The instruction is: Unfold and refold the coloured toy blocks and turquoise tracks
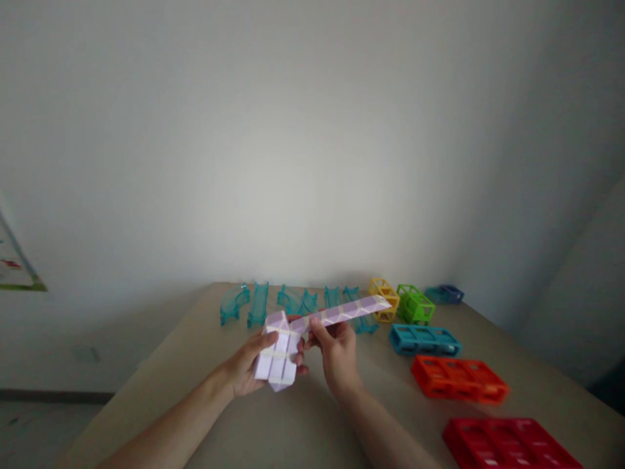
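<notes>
a: what's at the far left from your end?
b: a poster (17, 264) on the wall (293, 163), cut off by my view. then the slanting left edge of the tabletop (195, 348), with a strip of surface between it and my left forearm, so there's some room to shift that way.
a: and along the back?
b: see-through teal track pieces (258, 305) in a row near the back edge, some curved, some straight, partly behind the toy from here.
a: grip?
b: left hand (249, 361) is holding the chunky end of a lilac-and-white folding block toy (280, 348), thumb on top, fingertips poking out on the far side. right hand (336, 352) has the long arm of it pinched near where it joins. toy's up in front of me, mid-table, arm angled up to the right.
a: anything tight on the right?
b: the pointed tip overlaps the yellow frame block (385, 301) in view, can't tell the real gap. after that, teal frame (424, 340), green frame block (415, 306), dark blue piece (452, 294), orange-red frame (459, 379), and a red frame (510, 444) cut off at the bottom. table's right edge slants past those.
</notes>
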`<move>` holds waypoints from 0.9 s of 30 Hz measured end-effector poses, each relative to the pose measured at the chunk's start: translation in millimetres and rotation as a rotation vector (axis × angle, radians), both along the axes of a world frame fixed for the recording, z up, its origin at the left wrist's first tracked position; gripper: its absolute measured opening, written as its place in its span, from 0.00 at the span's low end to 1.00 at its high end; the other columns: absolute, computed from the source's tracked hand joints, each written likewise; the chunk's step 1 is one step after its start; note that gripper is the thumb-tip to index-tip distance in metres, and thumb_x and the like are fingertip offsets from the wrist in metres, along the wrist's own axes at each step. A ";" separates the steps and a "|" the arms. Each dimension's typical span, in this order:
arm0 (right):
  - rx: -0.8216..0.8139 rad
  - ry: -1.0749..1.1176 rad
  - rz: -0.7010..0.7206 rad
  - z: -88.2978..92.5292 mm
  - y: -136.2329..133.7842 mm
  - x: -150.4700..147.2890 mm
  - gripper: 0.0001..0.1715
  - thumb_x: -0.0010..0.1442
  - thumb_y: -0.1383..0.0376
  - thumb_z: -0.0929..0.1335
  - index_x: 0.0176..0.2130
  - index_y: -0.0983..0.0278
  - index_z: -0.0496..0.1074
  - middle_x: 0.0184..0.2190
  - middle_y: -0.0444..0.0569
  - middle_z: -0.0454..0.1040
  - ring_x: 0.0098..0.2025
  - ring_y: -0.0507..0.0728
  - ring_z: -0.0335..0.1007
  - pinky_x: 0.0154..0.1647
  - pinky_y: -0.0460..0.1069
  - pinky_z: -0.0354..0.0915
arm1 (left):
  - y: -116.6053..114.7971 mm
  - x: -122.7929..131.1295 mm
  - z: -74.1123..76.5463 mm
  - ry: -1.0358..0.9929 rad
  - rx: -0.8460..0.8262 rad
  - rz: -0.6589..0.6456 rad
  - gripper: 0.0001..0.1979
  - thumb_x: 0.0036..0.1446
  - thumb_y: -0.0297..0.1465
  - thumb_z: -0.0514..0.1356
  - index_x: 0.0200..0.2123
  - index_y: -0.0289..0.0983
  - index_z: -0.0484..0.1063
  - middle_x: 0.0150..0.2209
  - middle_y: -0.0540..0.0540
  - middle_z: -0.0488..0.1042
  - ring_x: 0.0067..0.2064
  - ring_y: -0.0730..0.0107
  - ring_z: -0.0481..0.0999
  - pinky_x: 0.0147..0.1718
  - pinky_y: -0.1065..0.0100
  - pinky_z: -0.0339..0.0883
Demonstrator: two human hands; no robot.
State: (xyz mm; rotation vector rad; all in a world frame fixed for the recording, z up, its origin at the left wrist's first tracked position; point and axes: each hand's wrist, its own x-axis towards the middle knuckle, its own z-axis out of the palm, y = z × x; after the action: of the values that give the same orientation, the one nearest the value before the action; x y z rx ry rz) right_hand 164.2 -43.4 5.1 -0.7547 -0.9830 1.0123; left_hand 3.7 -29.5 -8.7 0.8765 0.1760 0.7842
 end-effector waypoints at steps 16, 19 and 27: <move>-0.025 0.150 0.132 -7.3 6.4 5.5 0.16 0.47 0.59 0.75 0.30 0.67 0.70 0.24 0.47 0.72 0.22 0.51 0.66 0.19 0.45 0.62 | 0.6 -0.8 7.7 -0.015 -0.106 -0.083 0.27 0.55 0.45 0.57 0.53 0.35 0.65 0.39 0.38 0.74 0.37 0.58 0.75 0.46 0.49 0.61; -0.052 0.043 0.051 -6.8 6.3 5.0 0.17 0.48 0.58 0.75 0.29 0.66 0.67 0.18 0.43 0.69 0.18 0.50 0.64 0.16 0.45 0.61 | 7.8 -1.5 6.7 0.191 -0.060 0.054 0.22 0.52 0.43 0.60 0.45 0.33 0.72 0.35 0.38 0.75 0.36 0.58 0.75 0.39 0.57 0.64; -0.055 -0.174 0.043 -10.7 3.8 -0.9 0.19 0.47 0.59 0.74 0.28 0.64 0.62 0.16 0.37 0.66 0.13 0.47 0.58 0.09 0.41 0.57 | 10.9 2.1 4.2 0.743 0.440 0.339 0.12 0.44 0.37 0.67 0.28 0.33 0.77 0.23 0.49 0.71 0.25 0.75 0.64 0.24 0.72 0.52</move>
State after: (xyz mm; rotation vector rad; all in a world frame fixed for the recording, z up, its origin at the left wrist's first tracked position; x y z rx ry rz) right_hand 163.3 -39.7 -5.6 -0.8815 -1.1290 1.0266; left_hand 5.9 -18.6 -4.5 1.5628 0.8475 0.7895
